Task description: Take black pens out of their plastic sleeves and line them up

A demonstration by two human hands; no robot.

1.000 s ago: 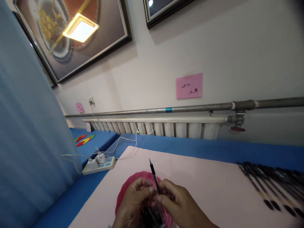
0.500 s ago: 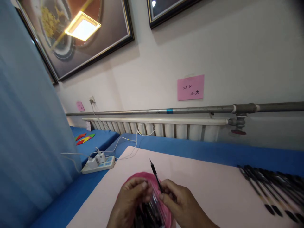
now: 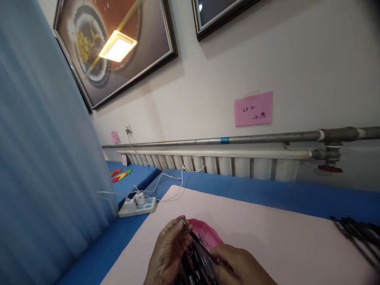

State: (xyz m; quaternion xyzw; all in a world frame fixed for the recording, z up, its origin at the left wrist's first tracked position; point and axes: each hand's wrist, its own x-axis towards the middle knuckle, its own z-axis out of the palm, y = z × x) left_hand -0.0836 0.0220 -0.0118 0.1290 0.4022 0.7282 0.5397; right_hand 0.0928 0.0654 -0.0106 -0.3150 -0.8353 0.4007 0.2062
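My right hand (image 3: 237, 264) is closed around a slim black pen (image 3: 202, 246), which slants up and left. Its tip end meets the fingertips of my left hand (image 3: 170, 247). Thumb and forefinger of that hand are pinched at a small shiny piece (image 3: 183, 222); whether it is the pen's own tip or a separate part I cannot tell. Beneath both hands is a pink container (image 3: 208, 230), holding several black and clear pen parts (image 3: 196, 265). My hands and the frame's lower edge hide part of it.
Pink paper (image 3: 267, 233) covers much of the blue table (image 3: 237, 183). Several black pens (image 3: 360, 235) lie at the right. A power strip (image 3: 138, 208) with white cables stands at left, near a blue curtain (image 3: 53, 158). A radiator (image 3: 225, 162) runs along the wall.
The pen has tilted left, and its tip has come to my left fingertips; before, it pointed up, apart from them. The view has shifted, so the surroundings sit further right.
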